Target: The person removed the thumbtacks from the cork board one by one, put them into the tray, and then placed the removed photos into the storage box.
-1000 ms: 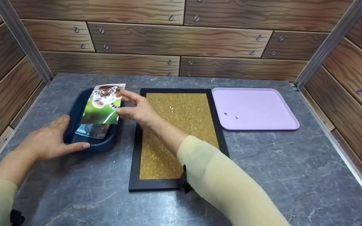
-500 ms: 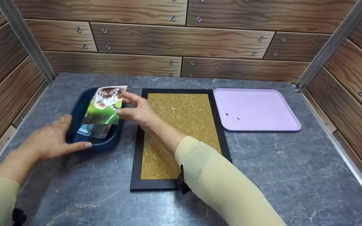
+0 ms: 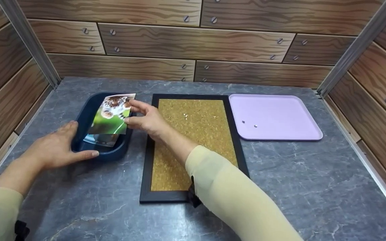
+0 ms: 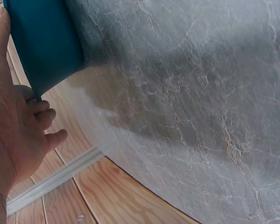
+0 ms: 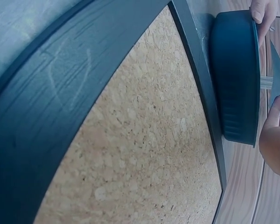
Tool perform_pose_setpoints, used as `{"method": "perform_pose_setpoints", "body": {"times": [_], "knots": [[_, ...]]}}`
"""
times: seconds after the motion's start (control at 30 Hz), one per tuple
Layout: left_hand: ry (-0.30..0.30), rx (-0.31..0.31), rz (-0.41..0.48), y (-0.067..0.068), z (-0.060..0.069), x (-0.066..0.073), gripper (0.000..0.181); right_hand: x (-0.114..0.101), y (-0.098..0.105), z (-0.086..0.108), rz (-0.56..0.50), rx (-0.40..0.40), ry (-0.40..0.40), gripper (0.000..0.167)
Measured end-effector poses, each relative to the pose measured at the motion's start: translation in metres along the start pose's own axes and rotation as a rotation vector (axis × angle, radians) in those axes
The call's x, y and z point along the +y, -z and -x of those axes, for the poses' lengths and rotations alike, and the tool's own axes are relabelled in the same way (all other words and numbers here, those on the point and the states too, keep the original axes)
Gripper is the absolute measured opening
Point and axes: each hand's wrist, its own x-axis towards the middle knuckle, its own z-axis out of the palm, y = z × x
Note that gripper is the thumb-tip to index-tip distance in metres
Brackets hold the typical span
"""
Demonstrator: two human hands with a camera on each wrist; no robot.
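A photo of a tiger cub (image 3: 112, 113), white and orange over a green ground, is pinched along its right edge by my right hand (image 3: 149, 121). It is held tilted above the dark blue plastic bin (image 3: 121, 151). Inside the bin, partly hidden under the tiger photo, lies another bluish photo (image 3: 102, 140). My left hand (image 3: 57, 147) rests against the bin's left and near rim, thumb stretched along the front. In the left wrist view its fingertips (image 4: 45, 114) touch the bin's edge. The right wrist view shows the photo (image 5: 278, 70) edge-on beside the bin wall.
Right of the bin lies a black-framed cork board (image 3: 193, 134) with several small shiny pins (image 3: 185, 116) on it; my right forearm crosses above it. A lilac tray (image 3: 280, 117) with two small pins (image 3: 255, 126) lies at the right. Wood-patterned walls enclose the grey marbled table (image 3: 297, 180).
The tiger photo and my right hand have lowered slightly over the bin. The whole scene has shifted a little to the right in view. My left hand keeps its place at the bin.
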Motion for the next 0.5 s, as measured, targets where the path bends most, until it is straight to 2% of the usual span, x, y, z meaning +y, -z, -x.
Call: {"method": "perform_pose_setpoints", "body": {"times": [0.5], "knots": [[-0.01, 0.025, -0.003, -0.0005, 0.0002, -0.0004, 0.133, 0.0064, -0.0029, -0.0013, -0.001, -0.002, 0.004, 0.069]]}}
